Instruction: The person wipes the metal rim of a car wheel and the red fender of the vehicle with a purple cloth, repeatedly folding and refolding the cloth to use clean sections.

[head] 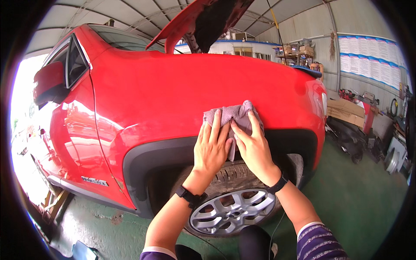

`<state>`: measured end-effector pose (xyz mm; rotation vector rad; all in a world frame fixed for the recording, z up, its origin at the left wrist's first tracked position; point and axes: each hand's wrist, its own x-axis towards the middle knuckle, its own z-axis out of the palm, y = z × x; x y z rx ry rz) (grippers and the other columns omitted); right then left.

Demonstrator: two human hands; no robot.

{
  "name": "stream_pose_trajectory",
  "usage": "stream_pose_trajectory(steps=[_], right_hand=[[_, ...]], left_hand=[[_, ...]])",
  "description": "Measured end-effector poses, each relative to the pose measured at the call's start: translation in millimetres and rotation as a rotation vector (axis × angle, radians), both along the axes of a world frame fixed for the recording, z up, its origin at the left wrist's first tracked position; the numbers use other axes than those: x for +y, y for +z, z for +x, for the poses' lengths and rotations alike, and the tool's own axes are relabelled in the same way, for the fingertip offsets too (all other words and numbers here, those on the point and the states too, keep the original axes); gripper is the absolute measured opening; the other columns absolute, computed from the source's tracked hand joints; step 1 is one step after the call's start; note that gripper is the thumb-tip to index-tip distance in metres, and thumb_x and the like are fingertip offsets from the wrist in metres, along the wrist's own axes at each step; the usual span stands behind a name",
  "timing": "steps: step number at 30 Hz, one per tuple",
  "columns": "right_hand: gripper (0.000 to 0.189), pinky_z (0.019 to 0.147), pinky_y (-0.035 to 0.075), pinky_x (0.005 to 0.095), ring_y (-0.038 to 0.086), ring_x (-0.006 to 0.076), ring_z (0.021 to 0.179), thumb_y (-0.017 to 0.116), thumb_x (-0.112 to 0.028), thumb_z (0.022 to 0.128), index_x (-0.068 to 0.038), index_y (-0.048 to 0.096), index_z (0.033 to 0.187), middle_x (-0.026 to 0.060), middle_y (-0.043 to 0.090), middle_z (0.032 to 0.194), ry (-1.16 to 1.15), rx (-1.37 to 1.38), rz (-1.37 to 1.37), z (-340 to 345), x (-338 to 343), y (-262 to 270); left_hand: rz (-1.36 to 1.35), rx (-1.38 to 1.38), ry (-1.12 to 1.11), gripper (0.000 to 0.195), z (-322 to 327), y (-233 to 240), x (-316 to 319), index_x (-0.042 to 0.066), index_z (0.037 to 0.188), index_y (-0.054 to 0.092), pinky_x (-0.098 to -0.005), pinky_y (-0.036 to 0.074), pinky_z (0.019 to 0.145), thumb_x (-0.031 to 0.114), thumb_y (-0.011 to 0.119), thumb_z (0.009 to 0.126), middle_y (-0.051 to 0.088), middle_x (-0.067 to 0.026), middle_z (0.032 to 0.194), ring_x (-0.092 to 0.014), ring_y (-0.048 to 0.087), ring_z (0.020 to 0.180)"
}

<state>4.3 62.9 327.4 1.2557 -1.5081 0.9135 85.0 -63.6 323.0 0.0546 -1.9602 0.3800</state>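
Observation:
Both my hands are on a folded purple-grey cloth (227, 114) that lies against the red front fender (169, 94) of a car, just above the black wheel-arch trim (156, 151). My left hand (211, 148) presses the cloth's left part with its fingers stretched upward. On the right part rest the fingers of my right hand (255, 148), spread somewhat apart. A loose end of the cloth hangs down between the two hands over the trim. Below them is the front wheel, with its tire (227, 172) and silver alloy rim (209, 216).
The hood (182, 22) is raised behind the fender. A side mirror (50, 81) juts out at left. Along the right wall lie a cardboard box (346, 112), black plastic parts (347, 139) and a bare wheel rim (392, 161). A thin cable (276, 227) runs down near my knee.

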Motion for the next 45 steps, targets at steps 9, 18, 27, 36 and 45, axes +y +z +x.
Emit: stream_pose_trajectory(steps=[9, 18, 27, 36, 45], right_hand=[[0.025, 0.089, 0.046, 0.0413, 0.052, 0.0377, 0.109, 0.058, -0.014, 0.079, -0.002, 0.063, 0.100, 0.0264, 0.047, 0.124, 0.258, 0.101, -0.097, 55, -146, 57], [0.025, 0.089, 0.047, 0.0331, 0.054, 0.0265, 0.106, 0.052, -0.016, 0.082, -0.002, 0.061, 0.101, 0.0225, 0.048, 0.123, -0.001, 0.247, -0.045, 63, -131, 25], [0.025, 0.086, 0.051, 0.0317, 0.056, 0.0211, 0.102, 0.060, -0.013, 0.078, -0.006, 0.061, 0.102, 0.0145, 0.047, 0.124, 0.068, 0.180, -0.336, -105, 48, -40], [0.040, 0.083, 0.051, 0.0413, 0.054, 0.0393, 0.108, 0.059, -0.007, 0.084, -0.016, 0.056, 0.122, 0.0236, 0.039, 0.132, -0.322, -0.317, -0.430, -236, 195, -157], [0.048, 0.089, 0.047, 0.0442, 0.047, 0.0498, 0.111, 0.054, 0.003, 0.078, -0.007, 0.052, 0.125, 0.0361, 0.034, 0.132, -0.351, -0.325, -0.431, -215, 170, -181]], left_hand=[[0.065, 0.149, 0.233, 0.048, 72, 40, -92, -0.005, 0.132, 0.035, -0.0469, 0.025, 0.110, 0.015, 0.046, 0.090, 0.030, -0.0246, 0.140, -0.043, 0.024, 0.132], [-0.017, 0.011, 0.448, 0.058, 72, 6, -80, -0.008, 0.134, 0.027, -0.0536, 0.028, 0.105, 0.015, 0.053, 0.087, 0.024, -0.0321, 0.136, -0.052, 0.022, 0.128], [-0.103, -0.059, 0.186, 0.053, -82, -15, 83, -0.009, 0.134, 0.029, -0.0558, 0.019, 0.108, 0.018, 0.044, 0.091, 0.014, -0.0336, 0.143, -0.050, 0.016, 0.133], [-0.475, -0.303, -0.071, 0.054, -252, -63, 231, 0.002, 0.129, 0.047, -0.0448, 0.020, 0.111, 0.029, 0.055, 0.083, 0.022, -0.0171, 0.148, -0.034, 0.024, 0.134], [-0.462, -0.339, -0.050, 0.051, -240, -86, 217, 0.006, 0.130, 0.046, -0.0372, 0.023, 0.111, 0.030, 0.051, 0.085, 0.020, -0.0099, 0.150, -0.027, 0.029, 0.134]])
